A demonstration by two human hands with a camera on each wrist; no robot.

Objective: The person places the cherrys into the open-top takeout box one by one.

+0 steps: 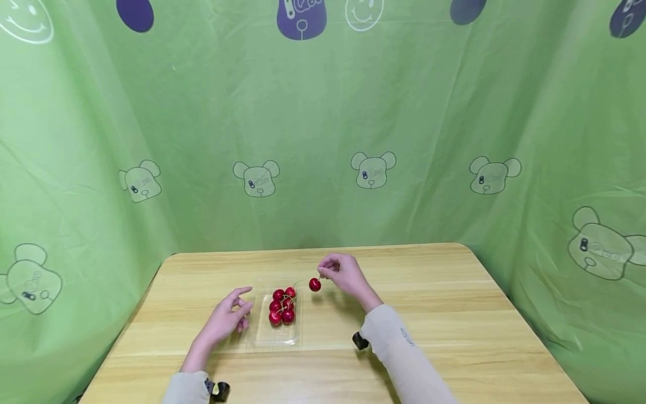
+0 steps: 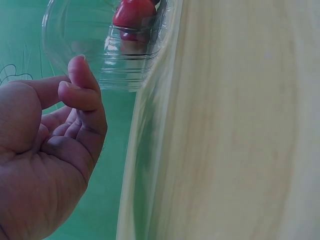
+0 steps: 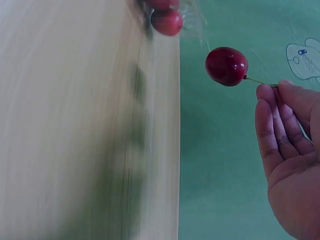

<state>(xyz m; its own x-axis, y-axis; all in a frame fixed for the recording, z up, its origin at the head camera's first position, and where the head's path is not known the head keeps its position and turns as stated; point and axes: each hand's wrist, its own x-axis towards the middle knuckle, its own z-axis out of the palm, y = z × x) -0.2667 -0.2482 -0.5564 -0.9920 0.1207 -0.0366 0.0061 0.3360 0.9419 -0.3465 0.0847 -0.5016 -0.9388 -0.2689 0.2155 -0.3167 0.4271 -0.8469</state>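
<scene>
Single red cherry (image 1: 315,284) hangs by stem from my right hand (image 1: 345,273), thumb + fingertips pinching stem tip; fruit just above table (image 1: 454,314), beside clear tray (image 1: 276,335) w/ more cherries (image 1: 282,306), near table centre. Looks light, soft, bruisable: hold by stem. Stem axis slants up toward hand. Left hand (image 1: 229,315) relaxed, loosely curled, holding nothing, at tray's left edge.

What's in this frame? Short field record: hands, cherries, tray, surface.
right hand: pinches the stem of a single cherry, held above the table, right of the tray
left hand: fingers loosely curled, holding nothing, beside the tray's left edge
tray: clear plastic, on the table
cherries in tray: red cluster at the far end
table: light wood
backdrop: green cloth with bear prints
</scene>
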